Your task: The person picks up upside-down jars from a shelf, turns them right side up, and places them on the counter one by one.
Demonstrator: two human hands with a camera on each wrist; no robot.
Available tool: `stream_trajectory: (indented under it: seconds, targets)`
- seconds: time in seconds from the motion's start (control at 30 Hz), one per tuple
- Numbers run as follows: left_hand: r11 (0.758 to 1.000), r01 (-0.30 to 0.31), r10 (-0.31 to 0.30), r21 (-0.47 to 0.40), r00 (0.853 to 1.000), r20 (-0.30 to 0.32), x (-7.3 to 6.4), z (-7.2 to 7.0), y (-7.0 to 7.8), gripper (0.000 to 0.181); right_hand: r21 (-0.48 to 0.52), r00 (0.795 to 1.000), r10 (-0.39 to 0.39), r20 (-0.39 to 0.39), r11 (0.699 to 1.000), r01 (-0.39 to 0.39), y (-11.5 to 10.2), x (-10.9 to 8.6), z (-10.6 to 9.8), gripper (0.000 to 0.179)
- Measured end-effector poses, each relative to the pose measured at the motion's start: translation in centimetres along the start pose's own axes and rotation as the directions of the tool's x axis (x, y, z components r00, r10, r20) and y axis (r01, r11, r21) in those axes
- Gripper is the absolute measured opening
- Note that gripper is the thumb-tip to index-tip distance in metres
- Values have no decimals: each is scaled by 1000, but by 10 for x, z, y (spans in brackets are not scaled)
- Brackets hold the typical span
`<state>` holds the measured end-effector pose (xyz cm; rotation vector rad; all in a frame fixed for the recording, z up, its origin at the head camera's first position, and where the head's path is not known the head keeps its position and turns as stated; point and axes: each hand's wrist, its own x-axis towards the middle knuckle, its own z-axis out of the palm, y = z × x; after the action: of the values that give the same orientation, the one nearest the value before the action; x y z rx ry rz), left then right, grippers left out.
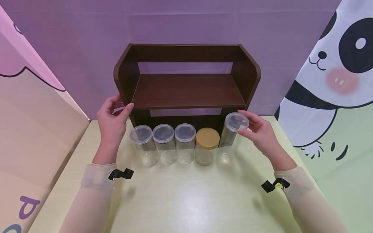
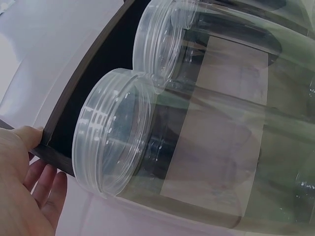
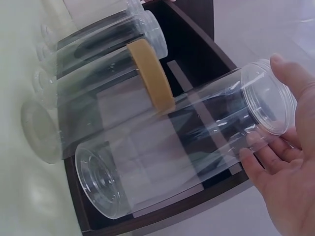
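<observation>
My left hand (image 1: 112, 129) grips the left side panel of a dark brown wooden shelf (image 1: 186, 90), thumb on its front edge and fingers round the outside. In the right wrist view my right hand (image 3: 290, 167) holds a clear jar (image 3: 162, 152) by its lid end, thumb on one side and fingers on the other. That jar is at the right end of a row, tilted in the head view. Beside it stands a jar with a tan lid (image 1: 207, 138). Farther left are three clear-lidded jars, among them the leftmost jar (image 1: 141, 135), close to my left hand in the left wrist view.
The jars stand in front of the shelf's lower opening on a pale table (image 1: 189, 200). Behind the shelf hangs a purple cloth backdrop (image 1: 186, 22). A panda-printed panel (image 1: 329, 81) rises on the right, and a pink and cream panel (image 1: 35, 106) on the left.
</observation>
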<state>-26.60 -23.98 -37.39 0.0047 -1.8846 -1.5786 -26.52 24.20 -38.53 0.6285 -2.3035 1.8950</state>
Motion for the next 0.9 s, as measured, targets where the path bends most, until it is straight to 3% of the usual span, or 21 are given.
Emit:
stream_trajectory:
  seconds: [0.9]
  targets:
    - [1000,9,-9,9,1000,-19,0,1,-2,37,-51,998,66,-15,997,-66,40,-9,16,62]
